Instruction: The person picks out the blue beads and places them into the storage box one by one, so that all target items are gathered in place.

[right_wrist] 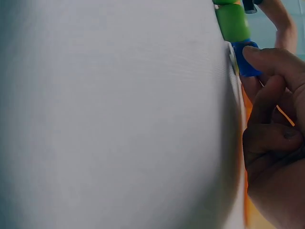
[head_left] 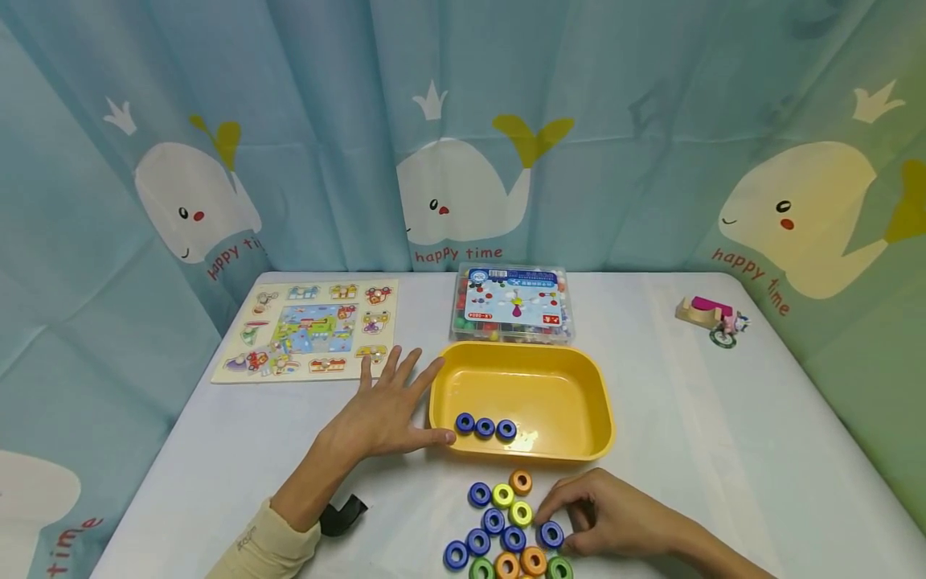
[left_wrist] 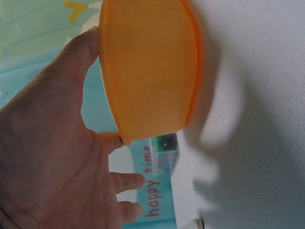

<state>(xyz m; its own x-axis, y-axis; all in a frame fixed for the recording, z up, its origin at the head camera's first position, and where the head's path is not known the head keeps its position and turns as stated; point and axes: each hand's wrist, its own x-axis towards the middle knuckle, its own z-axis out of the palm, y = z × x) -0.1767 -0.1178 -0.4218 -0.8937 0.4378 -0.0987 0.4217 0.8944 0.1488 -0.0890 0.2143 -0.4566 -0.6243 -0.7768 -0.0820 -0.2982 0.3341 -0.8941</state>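
Note:
My left hand (head_left: 387,414) is spread at the left end of a yellow tray (head_left: 596,418), its thumb and index finger touching the rim. The tray's outer wall (left_wrist: 150,71) faces the palm in the left wrist view. Three blue rings lie inside, along its near left side. Right of a loose group of rings, my right hand (head_left: 615,515) pinches a blue ring (head_left: 550,535) between thumb and fingers; in the right wrist view the thumb lies over that blue ring (right_wrist: 246,59). A green ring (right_wrist: 233,23) sits beside it. Blue, yellow, orange and green rings make up the group.
Behind the tray lies a clear plastic box (head_left: 514,301) of colored pieces with a printed label. A picture puzzle board (head_left: 239,338) is at the back left. A small toy with a pink part (head_left: 712,305) stands at the far right. Curtains (head_left: 622,201) border the white table (head_left: 694,418).

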